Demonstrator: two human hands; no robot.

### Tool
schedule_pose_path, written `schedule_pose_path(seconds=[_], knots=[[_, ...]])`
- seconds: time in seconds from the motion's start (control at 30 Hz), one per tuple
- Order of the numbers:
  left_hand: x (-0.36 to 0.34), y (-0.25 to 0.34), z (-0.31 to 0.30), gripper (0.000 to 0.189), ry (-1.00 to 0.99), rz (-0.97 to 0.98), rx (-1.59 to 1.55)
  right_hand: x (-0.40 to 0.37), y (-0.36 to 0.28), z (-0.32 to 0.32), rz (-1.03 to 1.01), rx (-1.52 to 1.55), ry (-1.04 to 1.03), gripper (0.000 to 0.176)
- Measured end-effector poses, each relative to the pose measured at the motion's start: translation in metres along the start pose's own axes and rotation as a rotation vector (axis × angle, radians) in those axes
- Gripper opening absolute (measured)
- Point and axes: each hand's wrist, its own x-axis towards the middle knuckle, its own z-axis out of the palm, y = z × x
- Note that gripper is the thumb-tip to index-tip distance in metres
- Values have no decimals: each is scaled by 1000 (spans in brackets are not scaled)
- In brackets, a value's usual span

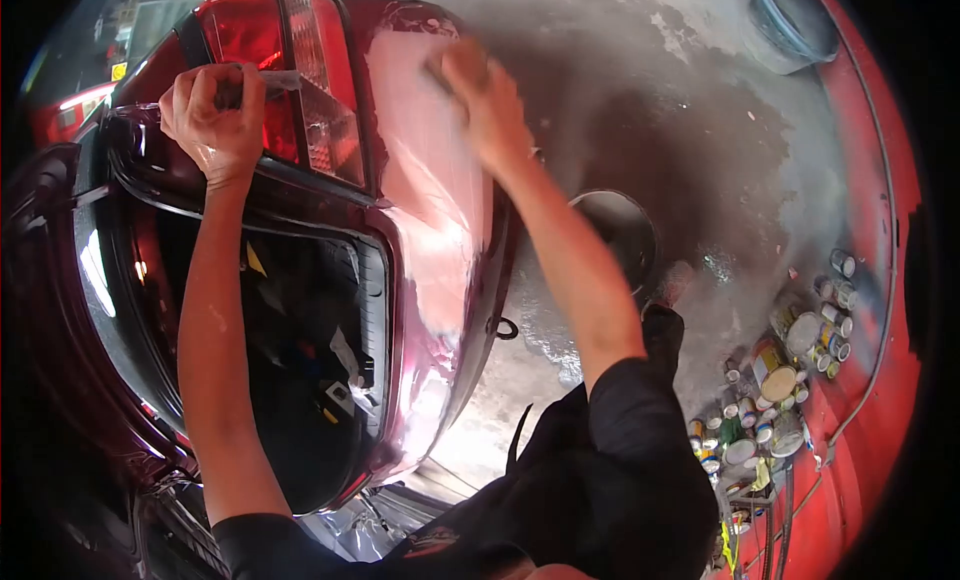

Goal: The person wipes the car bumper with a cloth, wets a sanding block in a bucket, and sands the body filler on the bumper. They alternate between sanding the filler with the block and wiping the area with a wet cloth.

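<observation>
The rear bumper [455, 270] of a dark maroon car carries a broad pale pink, wet-looking patch [415, 130]. My right hand [488, 105] presses on the upper end of that patch. Under its fingers is a dark sanding pad [437, 72], mostly covered and smeared by motion. My left hand [213, 115] is raised in front of the red and clear tail light [325, 120]. Its fingers are curled round a translucent flat strip [282, 79], whose end sticks out to the right; the rest is hidden in the grip.
Left of the bumper the trunk [300, 380] stands open. A dark round bucket [612, 235] is on the wet floor [720, 150] beside my right arm. Another bucket [795, 25] stands at the upper right. Several cans [775, 370] line the red surface [880, 400] on the right.
</observation>
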Motion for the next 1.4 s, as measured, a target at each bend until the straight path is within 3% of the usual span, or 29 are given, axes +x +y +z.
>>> schedule_pose_path(seconds=[0.07,0.13,0.17,0.23,0.33,0.4,0.47,0.57,0.63,0.7,0.8,0.87,0.93,1.03,1.13,1.17,1.27,1.33,1.4], knots=[[1,2,-1,16,13,-1,8,-99,-1,5,-95,-60,10,76],[1,3,-1,16,31,-2,20,-196,-3,2,-82,54,-12,64],[3,3,-1,16,17,-6,16,-197,-5,-4,-69,33,-38,71],[1,1,-3,17,-36,-14,6,-174,-6,-10,-66,-13,-57,76],[-2,-7,-1,17,-26,11,-14,-31,2,-10,-32,3,-51,72],[0,-9,0,17,-26,11,-37,42,5,-9,99,89,-134,73],[-2,-7,0,17,-30,-18,-62,28,5,-4,67,86,-64,75],[-3,-9,3,16,-13,-10,17,-88,-4,-7,-59,-122,-56,77],[0,-5,3,16,1,2,12,-199,-8,0,-46,36,6,77],[-1,-2,-1,15,-9,8,15,-257,-15,-5,33,118,-65,75],[-2,-3,1,15,-10,-2,2,-192,-8,-8,-1,11,-69,71],[-3,-4,2,15,-13,4,-8,-92,2,-13,-36,-100,-104,76],[-2,-6,0,15,-15,8,-9,-5,-2,-18,72,81,-112,74],[-4,-5,-1,14,-25,4,-2,5,-4,-4,81,-25,-43,74],[1,-3,0,14,3,-5,15,-102,-8,7,-102,-118,51,69],[1,-1,-1,14,8,-6,-3,-141,-15,2,-90,-21,1,66],[-1,0,-4,14,5,-10,-8,-149,-18,-3,-144,-87,-2,64],[-1,-1,-2,14,-11,3,-8,-73,-25,-8,-129,-114,-104,67],[-3,-3,-1,14,-6,0,-18,10,-26,9,-47,-103,-52,63]])
